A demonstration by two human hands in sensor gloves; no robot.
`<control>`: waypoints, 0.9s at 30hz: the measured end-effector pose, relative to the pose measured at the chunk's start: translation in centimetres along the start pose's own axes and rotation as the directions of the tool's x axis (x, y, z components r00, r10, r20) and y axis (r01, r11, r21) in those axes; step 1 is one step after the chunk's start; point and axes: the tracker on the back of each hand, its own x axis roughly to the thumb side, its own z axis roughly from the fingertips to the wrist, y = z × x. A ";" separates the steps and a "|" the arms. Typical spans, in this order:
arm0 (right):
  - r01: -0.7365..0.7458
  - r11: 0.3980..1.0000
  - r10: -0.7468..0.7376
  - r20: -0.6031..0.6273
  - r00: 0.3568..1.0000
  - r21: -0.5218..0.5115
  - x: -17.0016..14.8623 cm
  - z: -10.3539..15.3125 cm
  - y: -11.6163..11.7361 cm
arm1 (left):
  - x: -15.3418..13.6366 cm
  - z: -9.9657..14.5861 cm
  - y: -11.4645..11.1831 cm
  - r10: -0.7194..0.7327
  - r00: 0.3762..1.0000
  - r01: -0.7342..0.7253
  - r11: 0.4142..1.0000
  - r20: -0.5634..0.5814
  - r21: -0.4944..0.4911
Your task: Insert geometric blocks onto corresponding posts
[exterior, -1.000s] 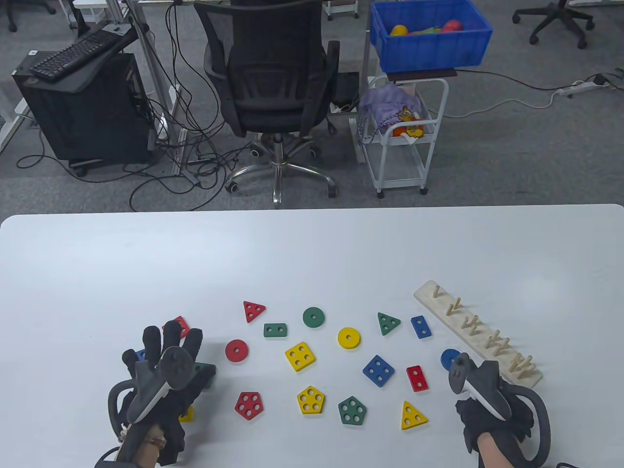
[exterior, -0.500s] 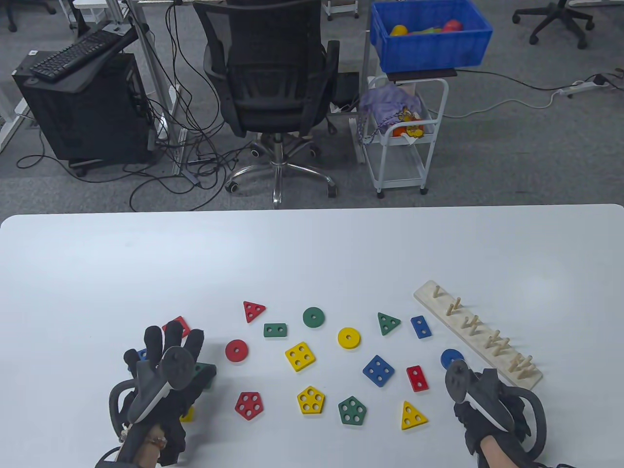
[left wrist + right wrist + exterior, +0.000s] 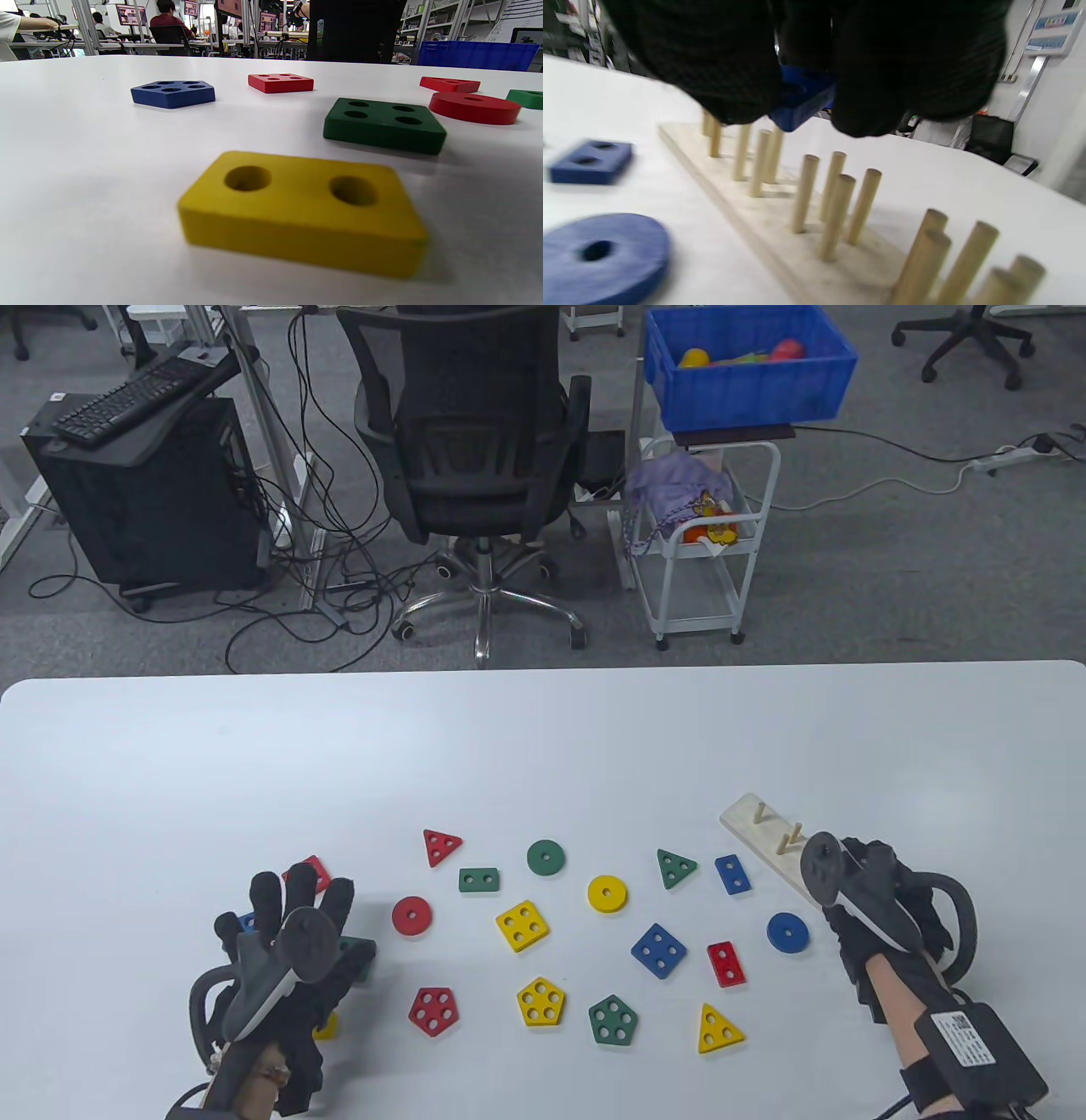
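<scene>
Right hand: the right hand (image 3: pixel 874 899) hangs over the peg board (image 3: pixel 747 819) near the counter's right edge; in the right wrist view its fingers (image 3: pixel 721 76) pinch a small blue block (image 3: pixel 801 99) above the posts (image 3: pixel 835 199). The block's shape cannot be told, since the glove hides most of it.
Left hand: the left hand (image 3: pixel 284 950) lies flat with straight fingers near the counter's front-left corner, gripping nothing; a green square block (image 3: pixel 384 125) and a yellow rectangle (image 3: pixel 301 209) sit beside it.
Loose blocks: circles, triangles, squares, rectangles and pentagons are scattered across the middle front of the counter (image 3: pixel 543 746); a blue disc (image 3: pixel 787 931) lies just left of the board.
Handling: the blocks look like painted wood, so probably stiff, light and rather slick. A pinch on opposite side faces, clear of the holes, should hold best.
Next move: the held block's holes likely need lining up with the matching group of posts, kept level so it does not jam.
</scene>
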 end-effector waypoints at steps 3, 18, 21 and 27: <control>-0.026 1.000 0.026 0.006 1.000 0.010 1.0 -1.0 0.0 | 0.0 0.0 0.1 -0.004 1.000 0.004 1.000 -0.004 0.001; -0.072 0.986 0.070 0.016 0.997 0.152 2.9 -3.6 1.1 | -0.2 0.0 0.2 0.000 1.000 0.000 1.000 -0.016 0.001; -0.063 0.978 0.063 0.011 0.998 0.198 2.8 -3.7 1.4 | -0.2 0.1 0.2 -0.003 1.000 0.003 1.000 -0.015 0.000; 0.043 0.995 -0.047 0.039 0.998 0.090 2.1 -1.1 -0.1 | -0.2 0.0 0.2 -0.001 1.000 0.001 1.000 -0.015 -0.002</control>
